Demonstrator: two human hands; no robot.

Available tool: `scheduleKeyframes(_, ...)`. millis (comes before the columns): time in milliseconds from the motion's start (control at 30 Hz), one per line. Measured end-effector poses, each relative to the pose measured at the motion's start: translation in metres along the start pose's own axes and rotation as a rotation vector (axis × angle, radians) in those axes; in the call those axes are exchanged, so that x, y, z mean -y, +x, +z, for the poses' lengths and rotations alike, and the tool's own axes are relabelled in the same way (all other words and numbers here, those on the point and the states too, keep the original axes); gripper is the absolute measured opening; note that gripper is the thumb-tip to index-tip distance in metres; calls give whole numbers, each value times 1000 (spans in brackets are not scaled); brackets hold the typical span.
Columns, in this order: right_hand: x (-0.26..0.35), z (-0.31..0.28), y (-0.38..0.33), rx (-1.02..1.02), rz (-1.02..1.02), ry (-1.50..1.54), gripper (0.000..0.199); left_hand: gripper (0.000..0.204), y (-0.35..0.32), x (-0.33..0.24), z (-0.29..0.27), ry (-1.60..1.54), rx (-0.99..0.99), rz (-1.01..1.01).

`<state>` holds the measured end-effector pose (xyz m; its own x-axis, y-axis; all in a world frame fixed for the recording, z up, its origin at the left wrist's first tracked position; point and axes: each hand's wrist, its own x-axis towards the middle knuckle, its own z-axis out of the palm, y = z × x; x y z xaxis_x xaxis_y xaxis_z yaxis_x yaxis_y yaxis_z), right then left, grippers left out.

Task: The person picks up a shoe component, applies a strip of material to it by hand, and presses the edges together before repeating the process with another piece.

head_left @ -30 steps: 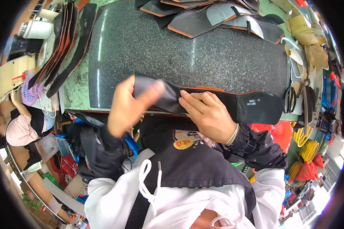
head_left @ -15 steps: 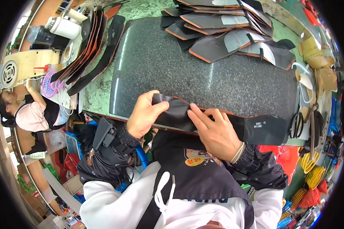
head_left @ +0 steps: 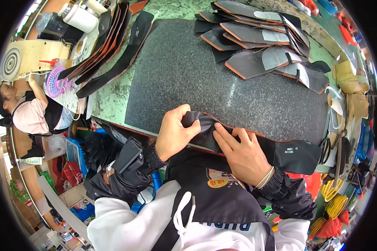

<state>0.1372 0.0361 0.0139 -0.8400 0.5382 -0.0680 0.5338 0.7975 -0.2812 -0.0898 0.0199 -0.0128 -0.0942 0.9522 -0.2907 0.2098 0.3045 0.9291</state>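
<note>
A long black leather piece (head_left: 295,155) with an orange-red edge and pale printed marks lies along the near edge of the dark stone slab (head_left: 176,71). Its left end is raised and folded over between the thumb and fingers of my left hand (head_left: 171,133), which is closed on it. My right hand (head_left: 246,158) lies on the middle of the same piece. Its index and middle fingers are stretched flat over the leather, and the others bend toward the far edge; the right thumb is hidden.
Stacked black and grey leather pieces (head_left: 259,58) with orange edges lie at the slab's far right. More long strips (head_left: 134,50) lie at the far left, near a purple fan (head_left: 55,81) and a white jar (head_left: 81,19). Another person (head_left: 31,104) sits at the left.
My left hand has turned and curled the leather end further over, toward my right hand. My right hand stays on the piece. The whole view has shifted slightly.
</note>
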Motion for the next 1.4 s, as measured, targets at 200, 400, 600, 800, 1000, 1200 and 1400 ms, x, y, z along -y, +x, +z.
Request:
scheduleKeyframes(200, 3, -7, 5, 64, 19, 53, 71, 12, -12, -6, 15, 225, -186, 263)
scheduleKeyframes(400, 8, -18, 12, 209, -1, -4, 78, 21, -1, 10, 10, 662, -325, 493)
scheduleKeyframes(600, -2, -8, 12, 151, 80, 88, 72, 33, -14, 15, 12, 819, -215, 665)
scheduleKeyframes(800, -37, 0, -69, -151, 79, 447, 54, 40, -32, -16, 36, 989, -40, 732)
scheduleKeyframes(1000, -46, 3, -77, -104, 137, 693, 48, 33, -17, -13, 74, 972, 282, 1085)
scheduleKeyframes(1200, -39, 9, -91, -195, -48, 226, 49, 31, -25, -21, 80, 1073, 301, 1092)
scheduleKeyframes(1400, -56, 33, -124, -342, -26, 349, 51, 23, -32, 9, 110, 774, 317, 1323)
